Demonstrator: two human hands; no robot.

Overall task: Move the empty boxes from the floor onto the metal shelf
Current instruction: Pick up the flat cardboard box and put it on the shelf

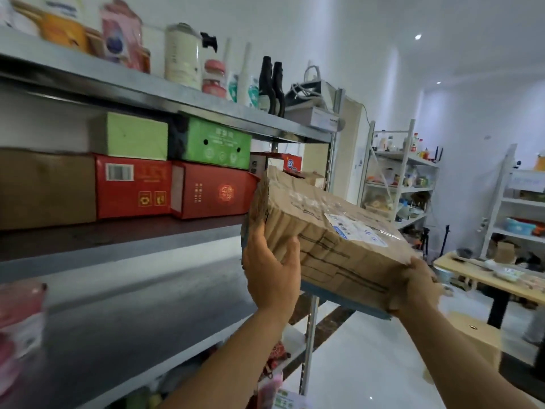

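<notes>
I hold a worn brown cardboard box point(327, 231) with a white shipping label and clear tape, tilted, at the right end of the metal shelf point(124, 246). My left hand point(271, 273) grips its near left end. Under its right corner sits my right hand point(418, 287), fingers curled around it. The box hangs in the air just in front of the shelf's middle level. On that level stand two red boxes point(212, 191), a green box point(218, 143), a pale green box point(129, 134) and a brown box point(44, 187).
Bottles and jars point(182, 57) line the top shelf level. A steel upright point(309, 340) stands below the held box. White racks point(398, 184) with clutter stand at the back right, beside a wooden table point(483, 276). A cardboard box point(477, 335) rests on the white floor.
</notes>
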